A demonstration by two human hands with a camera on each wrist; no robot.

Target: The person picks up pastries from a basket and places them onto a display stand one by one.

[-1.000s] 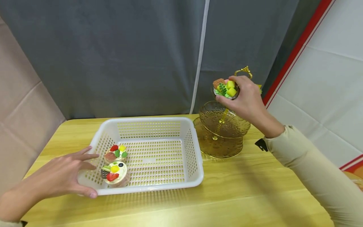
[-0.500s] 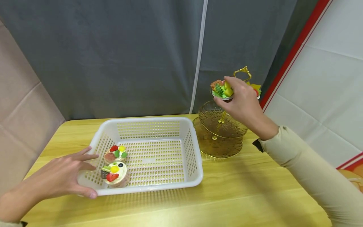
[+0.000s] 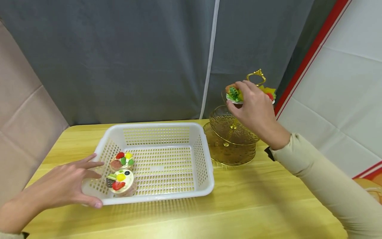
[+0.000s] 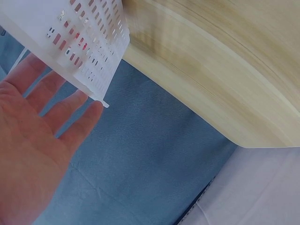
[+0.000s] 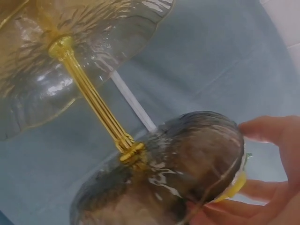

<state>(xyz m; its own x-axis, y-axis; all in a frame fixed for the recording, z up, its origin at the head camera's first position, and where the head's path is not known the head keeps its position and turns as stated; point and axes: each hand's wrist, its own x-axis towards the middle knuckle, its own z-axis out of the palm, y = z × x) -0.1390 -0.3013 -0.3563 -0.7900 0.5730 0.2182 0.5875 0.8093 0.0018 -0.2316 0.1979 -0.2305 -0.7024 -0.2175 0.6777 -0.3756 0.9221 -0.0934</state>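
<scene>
My right hand [image 3: 253, 108] is at the top tier of a gold-trimmed tiered stand [image 3: 218, 146], with thumb and fingers gripping a toy dessert cup [image 3: 233, 95]. That cup is topped with green leaves, yellow cubes and a brown biscuit; the hand hides part of it. Behind the hand shows another dessert [image 3: 270, 94] with red and yellow topping. From below, in the right wrist view, the top tier [image 5: 154, 173] blocks most of the cup. My left hand [image 3: 64, 186] rests at the left end of a white plastic basket [image 3: 155, 125], fingers spread and thumb on the front rim.
Two fruit-topped dessert cups, one with red and green pieces [image 3: 122, 161] and one with a strawberry [image 3: 125, 182], sit at the basket's left end. The stand's lower tiers are amber and see-through. A grey curtain [image 3: 134, 66] hangs behind the wooden table [image 3: 238, 199].
My right hand has shifted slightly left and its fingers now cover more of the cup's topping. The dessert behind it shows more. My left hand and the basket stay put.
</scene>
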